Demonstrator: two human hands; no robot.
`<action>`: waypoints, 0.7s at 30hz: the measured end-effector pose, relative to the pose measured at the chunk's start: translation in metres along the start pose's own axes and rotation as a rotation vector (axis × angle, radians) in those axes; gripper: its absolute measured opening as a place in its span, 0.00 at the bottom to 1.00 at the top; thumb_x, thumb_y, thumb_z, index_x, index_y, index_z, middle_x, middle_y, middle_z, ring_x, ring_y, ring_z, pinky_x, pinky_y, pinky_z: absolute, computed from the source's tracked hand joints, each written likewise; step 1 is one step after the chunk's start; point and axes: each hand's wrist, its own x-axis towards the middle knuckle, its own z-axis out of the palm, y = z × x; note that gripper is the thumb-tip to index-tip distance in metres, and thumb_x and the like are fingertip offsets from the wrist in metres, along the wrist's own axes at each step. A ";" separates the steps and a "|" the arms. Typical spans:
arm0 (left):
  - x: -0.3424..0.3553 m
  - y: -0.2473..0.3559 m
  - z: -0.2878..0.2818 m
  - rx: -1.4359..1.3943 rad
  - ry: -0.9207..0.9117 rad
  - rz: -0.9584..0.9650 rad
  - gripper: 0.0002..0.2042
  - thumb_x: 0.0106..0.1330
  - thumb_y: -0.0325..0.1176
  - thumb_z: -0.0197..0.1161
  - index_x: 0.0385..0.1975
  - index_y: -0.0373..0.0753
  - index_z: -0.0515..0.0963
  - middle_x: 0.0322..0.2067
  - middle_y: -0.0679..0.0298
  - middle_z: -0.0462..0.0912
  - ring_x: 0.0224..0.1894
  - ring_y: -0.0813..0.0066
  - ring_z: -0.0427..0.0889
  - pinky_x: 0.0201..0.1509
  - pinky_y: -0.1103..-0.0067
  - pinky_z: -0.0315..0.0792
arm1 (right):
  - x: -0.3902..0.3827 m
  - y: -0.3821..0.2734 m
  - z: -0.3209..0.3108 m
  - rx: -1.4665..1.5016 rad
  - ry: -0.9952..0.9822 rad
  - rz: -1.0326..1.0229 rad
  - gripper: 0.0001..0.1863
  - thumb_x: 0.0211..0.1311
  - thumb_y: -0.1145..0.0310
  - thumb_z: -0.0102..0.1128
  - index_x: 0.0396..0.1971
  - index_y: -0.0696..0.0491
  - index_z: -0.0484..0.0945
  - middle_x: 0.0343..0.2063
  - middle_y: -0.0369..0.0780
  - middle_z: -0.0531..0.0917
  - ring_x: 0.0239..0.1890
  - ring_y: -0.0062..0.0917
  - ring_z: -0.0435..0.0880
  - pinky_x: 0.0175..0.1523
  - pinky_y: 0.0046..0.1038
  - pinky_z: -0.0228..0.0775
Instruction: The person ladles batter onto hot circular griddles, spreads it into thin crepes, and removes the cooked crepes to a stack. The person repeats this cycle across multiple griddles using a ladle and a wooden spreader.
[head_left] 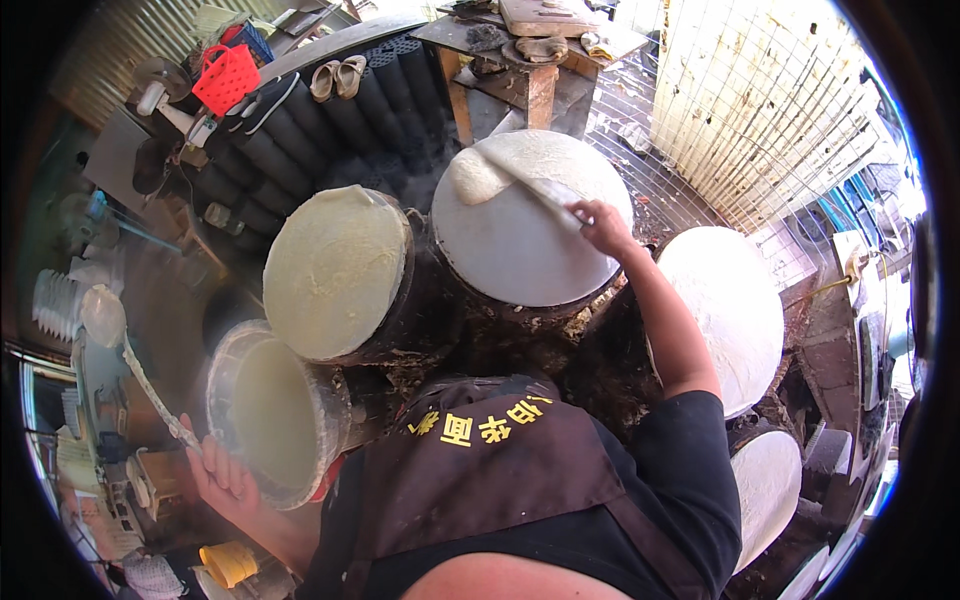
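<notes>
My right hand grips the near end of a long, thin spreader. Its edge rests on the round griddle at the centre back. Pale batter coats the griddle's far part, and a thick mound of batter lies against the spreader's left end. At lower left my left hand is closed around the handle of a ladle, whose batter-coated bowl points up and away. Beside that hand stands a bucket of pale liquid batter.
Left of centre, another griddle carries a pale round sheet. Two more pale-covered griddles stand on the right. Black corrugated tubes, a red basket and a wooden stand are behind. A yellow container sits at lower left.
</notes>
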 end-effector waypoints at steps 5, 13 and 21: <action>-0.012 0.000 -0.003 0.020 0.024 0.024 0.24 0.77 0.34 0.38 0.70 0.38 0.46 0.25 0.67 0.59 0.15 0.84 0.55 0.11 0.85 0.55 | -0.019 0.028 -0.020 0.018 -0.073 -0.054 0.24 0.47 0.81 0.60 0.47 0.47 0.81 0.40 0.43 0.83 0.43 0.33 0.83 0.50 0.33 0.75; -0.015 0.001 0.002 0.023 0.016 -0.001 0.24 0.78 0.35 0.37 0.70 0.38 0.45 0.25 0.66 0.59 0.14 0.84 0.55 0.11 0.85 0.55 | 0.000 0.005 -0.015 -0.040 -0.174 -0.094 0.19 0.53 0.82 0.60 0.44 0.47 0.82 0.43 0.42 0.82 0.47 0.32 0.81 0.51 0.31 0.76; -0.026 -0.004 0.005 -0.014 0.025 -0.007 0.24 0.78 0.34 0.36 0.70 0.37 0.45 0.25 0.65 0.59 0.15 0.83 0.57 0.11 0.85 0.58 | 0.004 0.024 -0.039 -0.154 -0.007 -0.001 0.15 0.59 0.77 0.58 0.44 0.45 0.83 0.42 0.43 0.82 0.39 0.29 0.81 0.49 0.29 0.76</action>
